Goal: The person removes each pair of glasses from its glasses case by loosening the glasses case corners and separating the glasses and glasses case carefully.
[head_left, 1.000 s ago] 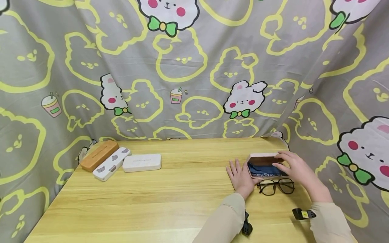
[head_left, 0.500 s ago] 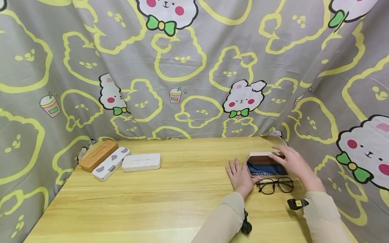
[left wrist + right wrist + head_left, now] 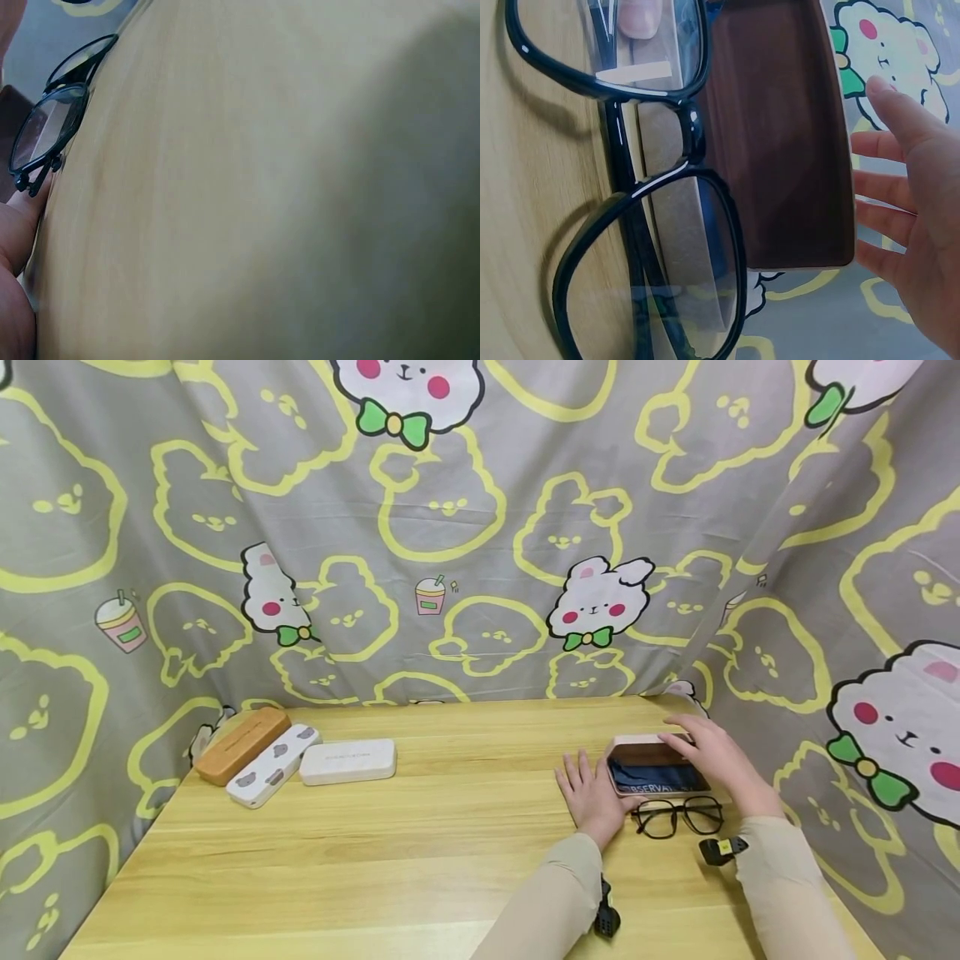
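At the right of the table an eyeglass case (image 3: pixel 611 766) stands with its lid raised, brown inside (image 3: pixel 780 142). A dark blue cloth (image 3: pixel 652 778) with white lettering lies in it. Black-framed eyeglasses (image 3: pixel 677 810) rest on the table just in front, temples folded. My left hand (image 3: pixel 596 803) lies with spread fingers on the table against the case's left end, its thumb (image 3: pixel 26 206) along the front by the eyeglasses. My right hand (image 3: pixel 712 756) is at the lid's right end; its extended fingers (image 3: pixel 885 184) reach behind the lid's edge, the thumb apart from it. Fingertip contact is hidden.
At the table's left stand three closed cases: an orange-brown one (image 3: pixel 243 745), a white one with grey bear prints (image 3: pixel 273 766) and a plain white one (image 3: pixel 348 762). A patterned curtain (image 3: pixel 450 635) hangs behind and beside the table (image 3: pixel 375 868).
My right hand has shifted slightly left and back along the lid's edge, its thumb moving toward the lid's top. The left hand, case and eyeglasses stay in place.
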A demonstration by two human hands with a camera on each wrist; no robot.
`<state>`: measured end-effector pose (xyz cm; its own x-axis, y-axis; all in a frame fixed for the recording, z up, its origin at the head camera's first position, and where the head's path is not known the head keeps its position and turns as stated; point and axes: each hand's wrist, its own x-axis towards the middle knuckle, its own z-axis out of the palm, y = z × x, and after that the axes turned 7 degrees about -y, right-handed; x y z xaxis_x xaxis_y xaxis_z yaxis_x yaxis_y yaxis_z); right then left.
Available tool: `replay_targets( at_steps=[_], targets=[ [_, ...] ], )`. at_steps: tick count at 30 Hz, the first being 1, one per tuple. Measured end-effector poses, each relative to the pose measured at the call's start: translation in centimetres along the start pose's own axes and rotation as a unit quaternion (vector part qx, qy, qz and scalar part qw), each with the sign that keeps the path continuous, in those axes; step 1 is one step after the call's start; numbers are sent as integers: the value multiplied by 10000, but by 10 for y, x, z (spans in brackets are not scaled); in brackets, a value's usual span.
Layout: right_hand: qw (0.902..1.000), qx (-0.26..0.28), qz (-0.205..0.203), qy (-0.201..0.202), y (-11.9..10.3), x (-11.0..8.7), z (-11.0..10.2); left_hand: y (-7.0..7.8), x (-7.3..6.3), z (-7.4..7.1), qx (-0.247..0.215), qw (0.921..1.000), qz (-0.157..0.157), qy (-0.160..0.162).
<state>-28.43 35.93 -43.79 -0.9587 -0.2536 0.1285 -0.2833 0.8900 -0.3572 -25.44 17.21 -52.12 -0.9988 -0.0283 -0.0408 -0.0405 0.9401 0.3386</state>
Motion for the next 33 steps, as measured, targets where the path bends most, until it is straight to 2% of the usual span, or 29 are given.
replay_targets(
  at_steps=[6,22,30,33],
  targets=[
    [9997,-9,147,-195,5,6,4,-1,0,0,-18,10000,16,19],
    [9996,137,39,-250,14,13,13,-1,-2,1,67,9999,37,145],
    [9974,415,35,-588,15,15,11,-1,-2,1,-42,9997,91,216],
    [9972,326,-92,-669,15,16,10,-1,-1,2,-31,9996,80,261]
  ],
)
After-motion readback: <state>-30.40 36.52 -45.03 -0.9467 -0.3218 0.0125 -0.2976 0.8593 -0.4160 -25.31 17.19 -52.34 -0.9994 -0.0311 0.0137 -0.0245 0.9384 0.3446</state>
